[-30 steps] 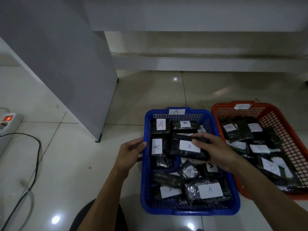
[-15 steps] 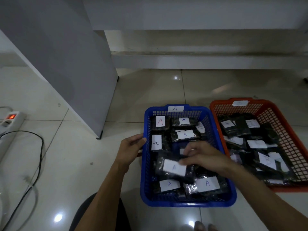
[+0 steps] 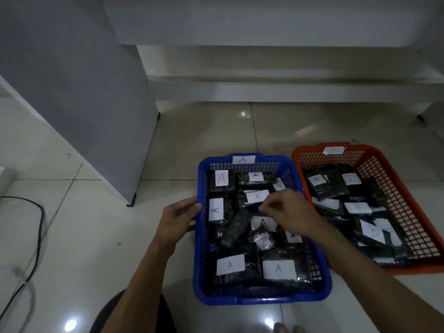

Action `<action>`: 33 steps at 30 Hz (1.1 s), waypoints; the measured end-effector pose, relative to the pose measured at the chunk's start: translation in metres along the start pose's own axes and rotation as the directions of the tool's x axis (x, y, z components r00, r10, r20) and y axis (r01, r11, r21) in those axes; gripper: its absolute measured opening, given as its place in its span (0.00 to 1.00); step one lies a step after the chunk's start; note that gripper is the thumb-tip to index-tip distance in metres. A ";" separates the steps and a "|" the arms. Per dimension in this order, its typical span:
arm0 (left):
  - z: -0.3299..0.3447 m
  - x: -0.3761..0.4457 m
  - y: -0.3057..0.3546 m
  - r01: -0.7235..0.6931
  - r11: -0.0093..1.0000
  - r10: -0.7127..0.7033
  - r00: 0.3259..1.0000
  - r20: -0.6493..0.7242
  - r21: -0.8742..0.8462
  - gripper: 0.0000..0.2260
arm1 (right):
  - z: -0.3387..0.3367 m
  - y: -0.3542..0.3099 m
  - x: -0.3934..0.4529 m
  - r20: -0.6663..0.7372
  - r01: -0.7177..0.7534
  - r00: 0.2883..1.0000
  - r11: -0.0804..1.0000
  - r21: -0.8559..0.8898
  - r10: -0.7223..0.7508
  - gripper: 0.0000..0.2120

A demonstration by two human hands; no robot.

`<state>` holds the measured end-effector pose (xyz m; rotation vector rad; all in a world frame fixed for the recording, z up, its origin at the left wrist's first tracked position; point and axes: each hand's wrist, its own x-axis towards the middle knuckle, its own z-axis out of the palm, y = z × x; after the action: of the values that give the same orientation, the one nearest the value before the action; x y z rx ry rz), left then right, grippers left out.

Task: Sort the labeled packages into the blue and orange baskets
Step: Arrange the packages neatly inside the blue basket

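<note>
The blue basket sits on the floor in front of me, marked A on its far rim and filled with several black packages bearing white A labels. To its right stands the orange basket, holding several black packages with B labels. My left hand holds the blue basket's left rim. Over the middle of the blue basket hovers my right hand, fingers loosely curled and holding nothing, just above an A-labelled package.
A grey cabinet panel stands at the left, its foot close to the blue basket's far left corner. A power strip and a black cable lie at the far left. A white step runs along the back.
My right hand carried an A-labelled package toward the near part of the blue basket, let it go, and has lifted back empty. My left hand stayed at the rim.
</note>
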<state>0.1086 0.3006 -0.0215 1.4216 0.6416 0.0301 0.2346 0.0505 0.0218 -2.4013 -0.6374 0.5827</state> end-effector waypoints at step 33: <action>0.001 -0.002 0.004 -0.007 1.000 0.007 1.000 0.012 0.030 0.08 | 0.056 0.006 0.013 0.190 0.688 0.685 0.538 -0.487 -0.704 0.22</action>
<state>0.1090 0.2998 -0.0167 1.4518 0.6295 0.0173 0.2172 0.0772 -0.0267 -2.2943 -1.8378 -0.0036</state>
